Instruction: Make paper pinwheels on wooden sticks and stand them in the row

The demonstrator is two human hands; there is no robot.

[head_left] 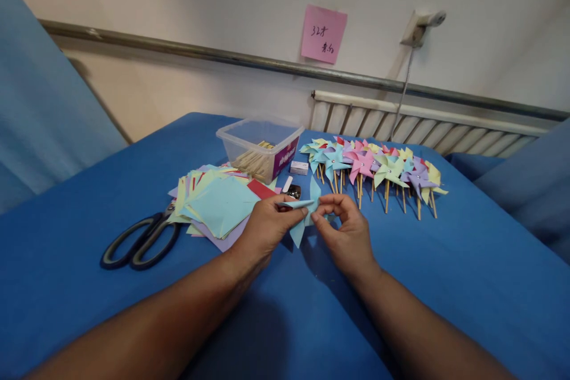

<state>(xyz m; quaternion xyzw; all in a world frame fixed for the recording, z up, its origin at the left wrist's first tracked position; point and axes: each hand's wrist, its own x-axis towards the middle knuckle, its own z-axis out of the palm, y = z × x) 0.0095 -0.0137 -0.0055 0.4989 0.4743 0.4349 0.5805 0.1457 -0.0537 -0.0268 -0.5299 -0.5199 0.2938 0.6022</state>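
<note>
A light-blue paper pinwheel [299, 231] is held up over the blue-covered table, its points folded towards the middle. My left hand [267, 222] grips it from the left, thumb and fingers closed on one paper blade. From the right, my right hand [345, 231] pinches near the centre of the pinwheel with thumb and forefinger. Whether those fingertips also hold a small pin cannot be made out. Just behind my hands lie a small dark container [293, 191] and a little white box [299, 167].
Left of my hands lies a pile of coloured paper squares [222, 205], partly over black-handled scissors [138, 243]. Behind it stands a clear plastic box [249, 151] with wooden sticks. Several finished pinwheels [361, 163] on sticks stand at the back right, before a radiator [427, 122].
</note>
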